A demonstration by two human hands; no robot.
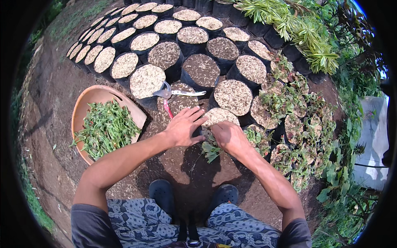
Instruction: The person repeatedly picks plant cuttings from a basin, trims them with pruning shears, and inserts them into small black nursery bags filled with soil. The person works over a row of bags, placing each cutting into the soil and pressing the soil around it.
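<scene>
My left hand (186,127) is open with fingers spread, palm down, beside a husk-topped black grow bag (220,115). My right hand (231,138) is curled at that bag's near edge, fingers closed on a leafy cutting (211,151) whose leaves hang below the hand. Its stem and the fingertips are mostly hidden. Just beyond my left hand, pruning shears (167,93) lie with handles apart, one white and one red, across another grow bag (183,104). To the left, an orange-brown basin (80,107) with a slot in its flat side holds a heap of green cuttings (107,131).
Rows of black grow bags (200,69) topped with pale husks and dark soil stretch away ahead. Bags with drooping leafy plants (299,124) crowd the right. Variegated plants (294,34) edge the far right. A grey panel (370,139) stands beyond. My shoes (161,195) rest on bare soil.
</scene>
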